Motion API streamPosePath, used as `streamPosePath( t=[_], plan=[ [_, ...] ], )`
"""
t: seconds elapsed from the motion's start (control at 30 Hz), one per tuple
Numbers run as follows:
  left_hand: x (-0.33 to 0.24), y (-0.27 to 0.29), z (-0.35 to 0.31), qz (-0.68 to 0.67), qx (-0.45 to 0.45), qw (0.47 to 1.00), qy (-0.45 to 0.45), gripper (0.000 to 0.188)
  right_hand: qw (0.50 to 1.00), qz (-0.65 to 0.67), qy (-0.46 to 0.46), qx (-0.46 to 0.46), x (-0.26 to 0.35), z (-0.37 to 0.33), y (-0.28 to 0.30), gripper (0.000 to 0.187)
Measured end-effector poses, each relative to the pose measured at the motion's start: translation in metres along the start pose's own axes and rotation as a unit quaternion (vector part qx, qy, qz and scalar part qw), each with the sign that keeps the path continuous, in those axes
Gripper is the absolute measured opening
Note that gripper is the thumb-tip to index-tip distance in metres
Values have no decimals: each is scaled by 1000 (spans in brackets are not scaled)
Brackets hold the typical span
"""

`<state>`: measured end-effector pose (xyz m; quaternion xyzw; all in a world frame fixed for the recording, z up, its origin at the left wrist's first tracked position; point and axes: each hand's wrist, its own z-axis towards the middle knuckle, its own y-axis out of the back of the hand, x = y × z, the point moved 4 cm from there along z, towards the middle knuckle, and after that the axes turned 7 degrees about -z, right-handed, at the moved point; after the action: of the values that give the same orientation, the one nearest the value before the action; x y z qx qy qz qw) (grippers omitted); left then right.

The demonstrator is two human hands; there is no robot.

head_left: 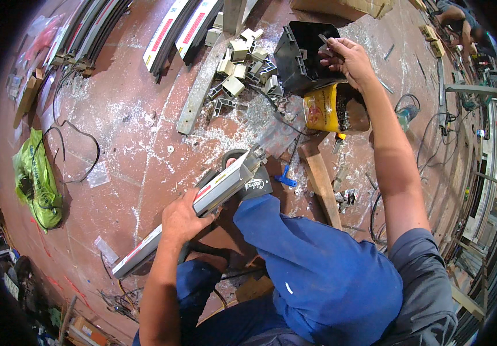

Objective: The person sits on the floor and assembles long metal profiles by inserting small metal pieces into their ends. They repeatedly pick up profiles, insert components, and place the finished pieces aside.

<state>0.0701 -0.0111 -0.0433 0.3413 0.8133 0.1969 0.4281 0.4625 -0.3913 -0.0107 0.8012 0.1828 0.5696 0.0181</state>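
A long pale-grey metal profile (205,203) with a red-printed strip slants across my legs, its upper end by my foot. Around its middle my left hand (184,218) is wrapped, thumb toward me. My right hand (346,57) reaches out to the far right over a black plastic bin (293,74). Between its thumb and fingers it pinches a small, thin grey piece (323,39); its exact kind is too small to tell. Just below that hand stands a cut-open yellow container (321,109) with many small dark screws in it.
Cut profile blocks (234,86) lie heaped left of the bin, beside a metal bar (199,104). A blue-handled tool (286,176) and a wooden block (321,181) lie near my foot. Long profiles (170,29) are stacked behind. A green bag (38,179) is at left; another person (462,20) works far right.
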Motion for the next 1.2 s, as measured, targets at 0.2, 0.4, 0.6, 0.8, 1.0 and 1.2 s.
streamPosePath(
  t=[0.2,0.4,0.6,0.8,1.0,1.2],
  plan=[
    [-1,4,4,8,42,999,29,71,999,32,28,-10,-1,-2,-2,20],
    [8,5,10,-43,52,997,28,67,998,53,18,-10,-4,2,-2,19],
    [9,8,13,-57,56,997,19,65,997,39,45,-49,-4,2,-3,19],
    [9,8,13,-57,53,997,23,65,975,59,162,-140,8,-5,-4,21],
    [11,6,16,-49,63,996,28,66,982,60,160,-77,24,-64,-25,25],
    [10,6,13,-64,56,996,30,68,998,7,3,64,-7,-148,-113,32]
  ],
)
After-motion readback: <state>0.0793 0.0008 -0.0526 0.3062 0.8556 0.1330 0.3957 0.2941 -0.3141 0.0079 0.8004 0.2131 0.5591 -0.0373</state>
